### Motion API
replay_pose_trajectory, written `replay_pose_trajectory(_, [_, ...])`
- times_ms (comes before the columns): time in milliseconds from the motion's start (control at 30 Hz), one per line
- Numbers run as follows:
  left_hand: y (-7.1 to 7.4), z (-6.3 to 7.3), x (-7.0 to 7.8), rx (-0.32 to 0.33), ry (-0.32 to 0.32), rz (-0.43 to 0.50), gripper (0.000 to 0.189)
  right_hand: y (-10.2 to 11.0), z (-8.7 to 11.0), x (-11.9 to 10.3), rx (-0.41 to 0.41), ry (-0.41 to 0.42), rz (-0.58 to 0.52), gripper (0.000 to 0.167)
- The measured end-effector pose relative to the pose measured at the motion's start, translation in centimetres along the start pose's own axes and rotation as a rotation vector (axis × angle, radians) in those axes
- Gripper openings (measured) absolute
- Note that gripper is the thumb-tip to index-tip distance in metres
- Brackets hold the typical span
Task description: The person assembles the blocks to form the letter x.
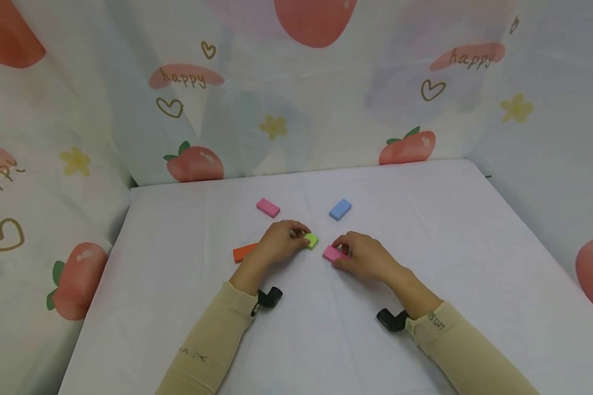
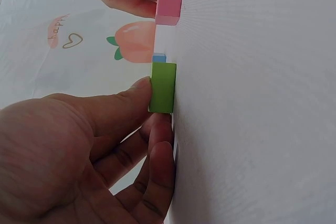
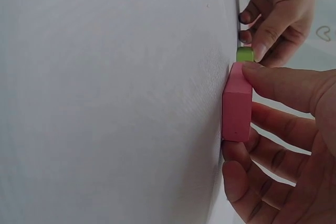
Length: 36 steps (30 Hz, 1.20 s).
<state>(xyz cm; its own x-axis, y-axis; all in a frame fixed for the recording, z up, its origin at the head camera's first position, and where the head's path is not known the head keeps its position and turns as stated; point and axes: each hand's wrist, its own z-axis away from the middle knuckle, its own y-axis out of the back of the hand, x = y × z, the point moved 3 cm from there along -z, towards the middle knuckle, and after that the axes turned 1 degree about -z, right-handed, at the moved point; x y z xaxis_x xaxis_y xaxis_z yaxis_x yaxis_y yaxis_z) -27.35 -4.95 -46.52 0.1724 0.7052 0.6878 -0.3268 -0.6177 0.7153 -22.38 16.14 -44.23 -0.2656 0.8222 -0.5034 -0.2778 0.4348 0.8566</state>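
Near the table's middle, my left hand [image 1: 283,241] pinches a green block [image 1: 311,240] between thumb and fingers. Its end face [image 2: 163,87] shows in the left wrist view, low against the white cloth. My right hand [image 1: 365,255] grips a pink block [image 1: 334,254] a short way to the right, thumb on the near side and fingers on the far side. In the right wrist view this pink block [image 3: 237,108] lies along the cloth, with the green block [image 3: 245,54] beyond it. A gap separates the two blocks in the head view.
An orange block [image 1: 244,252] lies left of my left hand, partly hidden by the wrist. Farther back are a second pink block [image 1: 268,208] and a blue block [image 1: 340,209]. White cloth covers the table [image 1: 178,236]; printed curtains [image 1: 321,99] stand behind and at both sides.
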Motion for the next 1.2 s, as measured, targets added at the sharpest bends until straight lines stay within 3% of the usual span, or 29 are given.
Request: replay_pose_trajectory(1200, [-0.01,0.02,-0.06,0.006,-0.011,-0.015,0.022,-0.17,-0.47,-0.12,-0.005,0.018,0.009,0.038])
